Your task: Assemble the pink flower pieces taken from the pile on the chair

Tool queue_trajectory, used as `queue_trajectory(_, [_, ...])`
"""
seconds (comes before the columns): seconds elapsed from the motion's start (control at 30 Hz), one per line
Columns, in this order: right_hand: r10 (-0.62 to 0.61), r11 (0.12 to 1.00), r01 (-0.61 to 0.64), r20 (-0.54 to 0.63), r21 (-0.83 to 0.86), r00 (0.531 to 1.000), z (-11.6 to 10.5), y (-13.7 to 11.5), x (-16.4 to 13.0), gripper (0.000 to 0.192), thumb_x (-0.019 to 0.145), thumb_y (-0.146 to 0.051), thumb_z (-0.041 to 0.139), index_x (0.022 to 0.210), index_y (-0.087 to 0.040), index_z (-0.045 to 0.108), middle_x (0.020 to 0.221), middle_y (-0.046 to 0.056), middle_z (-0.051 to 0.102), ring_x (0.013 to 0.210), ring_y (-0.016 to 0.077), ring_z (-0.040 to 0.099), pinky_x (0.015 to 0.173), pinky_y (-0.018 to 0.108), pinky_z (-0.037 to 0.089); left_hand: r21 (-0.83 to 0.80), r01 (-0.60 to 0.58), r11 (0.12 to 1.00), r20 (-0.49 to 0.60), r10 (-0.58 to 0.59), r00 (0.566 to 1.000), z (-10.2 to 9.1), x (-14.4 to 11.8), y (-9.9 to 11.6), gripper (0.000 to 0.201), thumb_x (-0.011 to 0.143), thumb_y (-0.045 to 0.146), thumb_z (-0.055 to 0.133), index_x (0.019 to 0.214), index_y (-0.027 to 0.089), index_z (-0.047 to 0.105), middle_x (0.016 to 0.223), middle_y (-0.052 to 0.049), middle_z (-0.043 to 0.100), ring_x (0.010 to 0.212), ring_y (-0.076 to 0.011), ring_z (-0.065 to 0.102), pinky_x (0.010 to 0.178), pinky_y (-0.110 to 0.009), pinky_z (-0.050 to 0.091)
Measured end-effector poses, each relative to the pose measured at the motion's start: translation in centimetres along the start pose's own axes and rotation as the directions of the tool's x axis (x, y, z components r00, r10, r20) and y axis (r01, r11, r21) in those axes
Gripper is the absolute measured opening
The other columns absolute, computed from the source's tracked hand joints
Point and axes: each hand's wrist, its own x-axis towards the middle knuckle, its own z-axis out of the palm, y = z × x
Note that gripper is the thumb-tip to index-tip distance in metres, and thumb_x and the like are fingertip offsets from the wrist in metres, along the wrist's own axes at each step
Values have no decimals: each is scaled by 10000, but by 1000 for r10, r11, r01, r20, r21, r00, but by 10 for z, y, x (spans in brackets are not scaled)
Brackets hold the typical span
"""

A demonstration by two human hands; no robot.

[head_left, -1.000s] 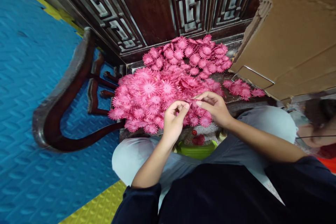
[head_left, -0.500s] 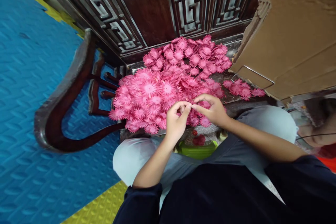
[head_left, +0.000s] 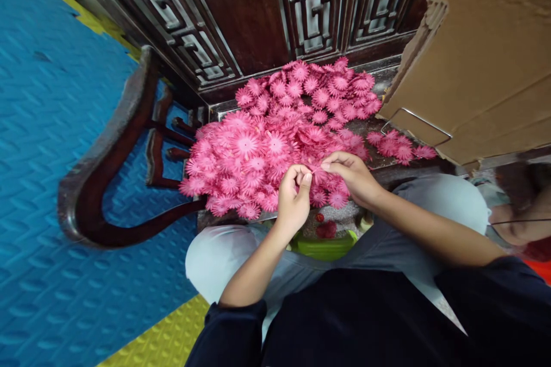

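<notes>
My left hand (head_left: 294, 198) is closed, thumb and forefinger pinched together over the near edge of a heap of pink artificial flower heads (head_left: 247, 146). Just to its right, my right hand (head_left: 355, 179) also pinches, its thumb and forefinger pressed together. A narrow gap separates the two sets of fingertips. Whatever they hold is too small to make out against the pink petals behind. The flower heads are flat, with many thin petals and a small dark centre. They lie piled on a dark wooden seat (head_left: 385, 175) in front of my knees.
A curved wooden armrest (head_left: 81, 195) stands at the left above blue floor matting (head_left: 38, 143). Carved back panels (head_left: 245, 17) rise behind the heap. Cardboard (head_left: 486, 63) with a wire loop (head_left: 424, 123) leans at the right. A green container (head_left: 325, 248) sits between my legs. Another person's arm (head_left: 531, 218) shows at far right.
My hands have drawn slightly apart: the fingertips were meeting and now have a gap between them. The right hand shifted a little to the right. The flower heap looks the same.
</notes>
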Motion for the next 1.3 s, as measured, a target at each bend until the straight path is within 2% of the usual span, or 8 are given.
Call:
queue_trajectory(0.13, [80, 992, -81, 17, 101, 997, 0, 0, 1, 26, 610, -192, 702, 620, -204, 682, 637, -44, 635, 660, 92, 533, 744, 255, 401, -32, 15, 999, 7, -15, 1000, 1, -1, -1, 288, 859, 460, 475, 760, 190, 459, 668, 31, 344, 636, -118, 344, 633, -245, 315])
queue_trajectory(0.27, [128, 983, -131, 32, 129, 991, -2, 0, 2, 49, 603, -219, 720, 629, -199, 683, 643, -44, 633, 658, 87, 521, 738, 253, 388, -47, 25, 999, 5, -25, 1000, 0, -2, 1, 315, 859, 492, 458, 751, 197, 435, 666, 32, 332, 626, -118, 328, 629, -250, 312])
queue_trajectory(0.43, [71, 993, -75, 46, 88, 996, -2, 1, 2, 111, 605, -274, 744, 679, -209, 694, 681, -31, 656, 673, 97, 540, 731, 260, 414, -60, 26, 998, -18, -27, 999, -1, -4, 7, 334, 844, 525, 464, 752, 206, 423, 651, 35, 318, 597, -116, 312, 610, -254, 315])
queue_trajectory(0.6, [32, 998, -32, 7, 50, 999, 1, -3, -3, 137, 618, -307, 738, 700, -211, 684, 717, -13, 667, 695, 112, 564, 747, 279, 448, -63, 20, 998, -45, -23, 999, 0, -8, 11, 339, 841, 538, 460, 756, 211, 425, 640, 34, 318, 582, -117, 315, 592, -254, 321])
queue_trajectory(0.77, [-57, 997, 59, -38, 44, 998, 1, -6, -6, 190, 609, -354, 753, 687, -209, 657, 714, -9, 659, 685, 115, 570, 728, 275, 465, -110, -5, 994, -66, -2, 998, -3, -10, 15, 312, 853, 509, 461, 770, 211, 422, 644, 34, 313, 573, -111, 305, 566, -243, 317])
queue_trajectory(1.0, [-99, 994, 98, 16, 50, 995, 1, -6, -10, 241, 620, -391, 756, 729, -212, 637, 732, -6, 655, 702, 121, 584, 739, 281, 473, -161, -54, 985, -107, 37, 994, 0, -15, 17, 266, 864, 452, 479, 774, 208, 422, 667, 30, 319, 589, -106, 315, 556, -231, 313])
queue_trajectory(1.2, [-75, 997, 77, 97, -19, 992, -5, -6, -2, 294, 608, -448, 756, 683, -198, 622, 642, -18, 614, 601, 104, 543, 642, 261, 462, -12, -54, 998, -112, 52, 992, -4, -5, 13, 280, 851, 469, 491, 777, 199, 469, 687, 19, 394, 649, -117, 391, 641, -244, 354])
queue_trajectory(1.3, [-107, 992, 113, 94, -59, 990, -5, -6, -1, 253, 606, -404, 769, 678, -200, 636, 673, -12, 645, 633, 106, 571, 666, 260, 473, 77, -44, 996, -81, 50, 995, -8, 0, 9, 236, 851, 425, 507, 809, 193, 521, 739, 6, 470, 716, -124, 446, 708, -250, 370])
